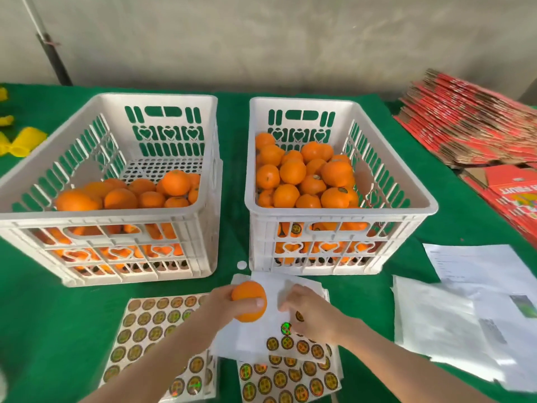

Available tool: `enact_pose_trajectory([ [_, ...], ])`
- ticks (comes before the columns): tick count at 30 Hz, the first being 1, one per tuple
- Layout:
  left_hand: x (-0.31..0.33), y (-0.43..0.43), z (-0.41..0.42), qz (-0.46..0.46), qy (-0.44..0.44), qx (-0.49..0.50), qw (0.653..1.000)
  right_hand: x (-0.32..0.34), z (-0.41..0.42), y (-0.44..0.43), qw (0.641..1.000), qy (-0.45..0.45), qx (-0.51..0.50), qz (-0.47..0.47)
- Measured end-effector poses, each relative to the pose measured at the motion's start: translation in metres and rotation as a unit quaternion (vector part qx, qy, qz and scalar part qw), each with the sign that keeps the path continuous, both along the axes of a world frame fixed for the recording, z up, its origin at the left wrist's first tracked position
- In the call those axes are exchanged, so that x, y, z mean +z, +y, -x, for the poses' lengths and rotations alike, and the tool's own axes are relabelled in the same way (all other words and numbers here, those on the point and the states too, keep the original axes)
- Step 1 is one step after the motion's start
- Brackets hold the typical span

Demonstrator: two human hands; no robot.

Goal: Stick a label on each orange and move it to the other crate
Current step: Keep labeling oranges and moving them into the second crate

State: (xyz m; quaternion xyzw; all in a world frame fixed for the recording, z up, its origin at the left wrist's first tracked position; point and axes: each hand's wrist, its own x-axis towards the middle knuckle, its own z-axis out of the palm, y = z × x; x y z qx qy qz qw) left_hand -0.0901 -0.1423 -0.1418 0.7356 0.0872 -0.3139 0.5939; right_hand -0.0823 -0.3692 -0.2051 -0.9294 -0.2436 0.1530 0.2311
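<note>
My left hand (223, 301) grips an orange (247, 295) just in front of the gap between the two white crates. My right hand (308, 312) rests fingers-down on a partly used label sheet (261, 338), its fingertips curled over the round gold labels; whether it pinches one is hidden. The left crate (110, 222) holds a low layer of oranges (122, 196). The right crate (334, 225) is fuller, and some of its oranges (293, 173) carry labels. More label sheets (145, 324) lie under my forearms.
Green cloth (29, 315) covers the table. Flat red cartons (470, 123) are stacked at the far right. White papers (470, 315) lie to the right of the sheets. Yellow objects (20, 141) sit at the far left edge. A grey wall stands behind.
</note>
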Motion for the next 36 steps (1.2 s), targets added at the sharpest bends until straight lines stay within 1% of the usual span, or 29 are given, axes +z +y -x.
enact_pose_trajectory([
  [3,-0.023,-0.005,0.010,0.024,0.044,0.008,0.999,-0.007,0.005,0.004,1.000,-0.003,-0.024,-0.014],
  [6,-0.035,-0.006,0.012,0.031,0.063,0.053,0.996,-0.015,0.011,0.008,0.998,-0.014,-0.049,-0.033],
  [10,-0.039,-0.011,0.010,0.132,0.101,0.070,0.984,-0.022,0.018,0.010,0.995,-0.040,-0.073,-0.061],
  [12,-0.042,-0.019,0.010,0.168,0.095,0.095,0.976,-0.023,0.021,0.011,0.993,-0.053,-0.071,-0.079],
  [14,-0.044,-0.029,0.011,0.228,0.096,0.134,0.960,-0.022,0.022,0.011,0.990,-0.075,-0.065,-0.103],
  [16,-0.045,-0.032,0.010,0.297,0.106,0.178,0.932,-0.022,0.024,0.009,0.984,-0.099,-0.069,-0.131],
  [18,-0.045,-0.031,0.009,0.342,0.106,0.208,0.910,-0.021,0.024,0.007,0.976,-0.119,-0.073,-0.170],
  [20,-0.046,-0.029,0.010,0.352,0.106,0.224,0.902,-0.018,0.024,0.006,0.968,-0.135,-0.070,-0.199],
  [24,-0.050,-0.027,0.011,0.346,0.110,0.212,0.907,-0.013,0.026,0.006,0.959,-0.171,-0.053,-0.219],
  [33,-0.054,-0.025,0.010,0.349,0.110,0.204,0.908,-0.010,0.031,0.008,0.944,-0.267,0.003,-0.194],
  [36,-0.054,-0.025,0.009,0.347,0.109,0.211,0.907,-0.009,0.032,0.007,0.939,-0.283,0.017,-0.193],
])
